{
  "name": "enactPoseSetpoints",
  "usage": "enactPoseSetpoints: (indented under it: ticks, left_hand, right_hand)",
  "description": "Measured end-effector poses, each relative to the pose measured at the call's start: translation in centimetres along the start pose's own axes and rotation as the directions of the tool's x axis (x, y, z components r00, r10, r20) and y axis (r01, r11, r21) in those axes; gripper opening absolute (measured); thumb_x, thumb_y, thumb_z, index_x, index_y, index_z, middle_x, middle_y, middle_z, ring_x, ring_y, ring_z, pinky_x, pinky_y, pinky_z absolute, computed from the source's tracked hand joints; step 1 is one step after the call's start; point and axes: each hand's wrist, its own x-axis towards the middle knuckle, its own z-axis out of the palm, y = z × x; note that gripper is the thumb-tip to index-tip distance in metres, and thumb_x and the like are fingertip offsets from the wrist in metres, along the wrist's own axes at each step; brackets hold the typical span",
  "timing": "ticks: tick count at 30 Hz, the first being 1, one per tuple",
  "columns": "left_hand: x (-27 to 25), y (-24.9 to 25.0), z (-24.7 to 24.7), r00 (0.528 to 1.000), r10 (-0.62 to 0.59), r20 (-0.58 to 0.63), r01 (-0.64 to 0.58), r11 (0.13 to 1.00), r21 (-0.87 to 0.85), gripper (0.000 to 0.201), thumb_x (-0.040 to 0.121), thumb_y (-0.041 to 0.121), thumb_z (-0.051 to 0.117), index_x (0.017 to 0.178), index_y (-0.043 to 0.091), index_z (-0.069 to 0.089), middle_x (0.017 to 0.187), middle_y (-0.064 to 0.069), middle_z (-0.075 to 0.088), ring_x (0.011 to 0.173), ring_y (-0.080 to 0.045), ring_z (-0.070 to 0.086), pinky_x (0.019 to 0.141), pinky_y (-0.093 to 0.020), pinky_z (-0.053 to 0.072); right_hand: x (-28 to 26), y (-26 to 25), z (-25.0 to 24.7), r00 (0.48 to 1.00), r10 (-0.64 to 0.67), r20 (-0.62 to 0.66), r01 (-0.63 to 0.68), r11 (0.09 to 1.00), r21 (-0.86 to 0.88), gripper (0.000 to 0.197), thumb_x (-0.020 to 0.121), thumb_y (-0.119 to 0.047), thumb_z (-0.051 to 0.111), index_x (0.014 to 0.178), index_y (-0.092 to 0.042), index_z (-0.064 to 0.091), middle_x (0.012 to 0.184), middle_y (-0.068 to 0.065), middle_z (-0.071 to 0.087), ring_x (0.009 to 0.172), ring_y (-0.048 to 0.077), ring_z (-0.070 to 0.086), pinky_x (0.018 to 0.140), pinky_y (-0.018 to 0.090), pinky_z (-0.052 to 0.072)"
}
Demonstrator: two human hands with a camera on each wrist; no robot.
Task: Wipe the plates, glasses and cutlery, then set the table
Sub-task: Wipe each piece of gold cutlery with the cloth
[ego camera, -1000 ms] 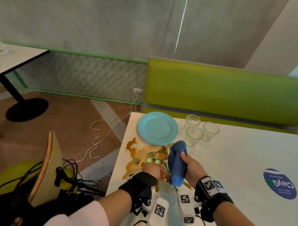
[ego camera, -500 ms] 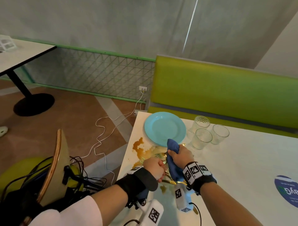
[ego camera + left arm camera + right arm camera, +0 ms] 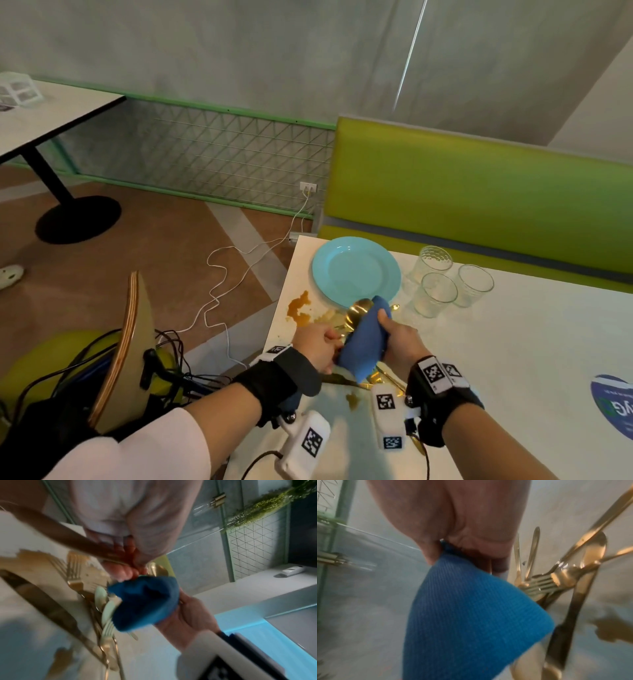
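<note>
Our left hand (image 3: 317, 346) grips a gold spoon (image 3: 358, 313) by its handle while our right hand (image 3: 397, 342) clutches the blue cloth (image 3: 364, 342) around it, above the stained surface (image 3: 513, 342) near the plate (image 3: 356, 270).

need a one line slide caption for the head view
Right hand wipes a gold spoon with a blue cloth; left hand grips its handle.

Soft even daylight; head view sharp, both wrist views motion-blurred.
</note>
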Motion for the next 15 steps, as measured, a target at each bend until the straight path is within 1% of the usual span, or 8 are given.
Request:
enactPoseSetpoints:
  ticks: [1,3,5,7,9,10,12,15]
  left_hand:
    - [-0.1,0.1,0.8,1.0,0.007,0.006,-0.007,1.0,-0.017,0.021,0.092,0.002,0.045,0.078,0.012,0.057,0.066,-0.004,0.049,0.043,-0.016,0.045,0.035,-0.02,0.041]
    - [-0.2,0.2,2.0,0.998,0.046,0.037,-0.045,0.999,-0.018,0.028,0.089,-0.001,0.043,0.065,0.015,0.049,0.063,-0.006,0.043,0.046,-0.022,0.044,0.042,-0.025,0.044]
    - [-0.5,0.3,2.6,0.994,0.076,0.075,-0.078,0.997,0.022,0.025,0.086,-0.001,0.042,0.067,0.013,0.049,0.061,-0.006,0.041,0.053,-0.024,0.045,0.05,-0.03,0.046]
    - [-0.6,0.3,2.8,0.992,0.097,0.084,-0.098,0.995,0.008,0.026,0.087,0.001,0.04,0.068,0.014,0.05,0.056,-0.003,0.043,0.048,-0.024,0.047,0.051,-0.031,0.047]
    - [-0.5,0.4,3.0,0.993,0.064,0.095,-0.056,0.995,-0.078,0.027,0.091,0.002,0.041,0.071,0.016,0.052,0.055,0.0,0.048,0.036,-0.014,0.047,0.043,-0.025,0.047]
    - [-0.4,0.5,3.1,0.995,0.026,0.093,-0.014,0.991,-0.131,0.025,0.092,0.001,0.042,0.074,0.016,0.052,0.056,-0.002,0.049,0.037,-0.012,0.046,0.041,-0.022,0.047]
    - [-0.1,0.7,2.9,0.992,-0.063,0.106,0.091,0.955,-0.281,0.023,0.093,0.0,0.044,0.074,0.013,0.05,0.059,-0.005,0.049,0.042,-0.015,0.044,0.04,-0.019,0.044]
    - [1.0,0.6,2.2,0.982,-0.127,0.141,0.174,0.895,-0.411,0.016,0.094,0.007,0.051,0.079,0.012,0.052,0.069,-0.006,0.054,0.055,-0.017,0.048,0.052,-0.024,0.044]
  right_hand:
    - [-0.5,0.2,0.5,0.999,-0.039,0.017,0.04,0.999,-0.025,0.017,0.094,-0.021,0.05,0.105,-0.007,0.053,0.103,0.008,0.06,0.099,0.026,0.057,0.09,0.039,0.046]
    - [-1.1,0.3,0.7,0.991,-0.134,0.007,0.134,0.988,-0.081,0.014,0.088,-0.01,0.058,0.095,0.002,0.062,0.094,0.014,0.065,0.089,0.028,0.063,0.086,0.039,0.05]
    - [-0.8,0.0,0.1,0.976,-0.214,-0.031,0.199,0.946,-0.254,0.006,0.083,-0.01,0.065,0.085,-0.004,0.068,0.089,0.014,0.07,0.092,0.034,0.065,0.09,0.042,0.051]
    - [-1.1,-1.1,-0.4,0.955,-0.296,-0.028,0.226,0.782,-0.581,0.014,0.082,-0.024,0.068,0.075,-0.013,0.062,0.081,0.006,0.065,0.087,0.029,0.062,0.079,0.036,0.049]
    - [-1.6,-2.1,-0.8,0.907,-0.415,-0.071,0.206,0.586,-0.784,0.027,0.083,-0.035,0.065,0.088,-0.01,0.059,0.083,0.005,0.059,0.086,0.026,0.056,0.073,0.029,0.04]
    - [-1.7,-2.3,-1.3,0.885,-0.454,-0.108,0.203,0.582,-0.788,0.033,0.084,-0.037,0.064,0.098,-0.007,0.059,0.09,0.009,0.06,0.092,0.028,0.057,0.075,0.029,0.039]
    - [-1.3,-2.8,-2.7,0.87,-0.445,-0.211,0.206,0.719,-0.663,0.035,0.085,-0.034,0.063,0.103,-0.004,0.06,0.103,0.016,0.064,0.101,0.033,0.059,0.083,0.035,0.044]
    - [-1.7,-2.5,-4.4,0.952,-0.254,-0.171,0.203,0.941,-0.27,0.025,0.085,-0.03,0.063,0.089,-0.005,0.064,0.107,0.021,0.067,0.1,0.035,0.062,0.095,0.046,0.048]
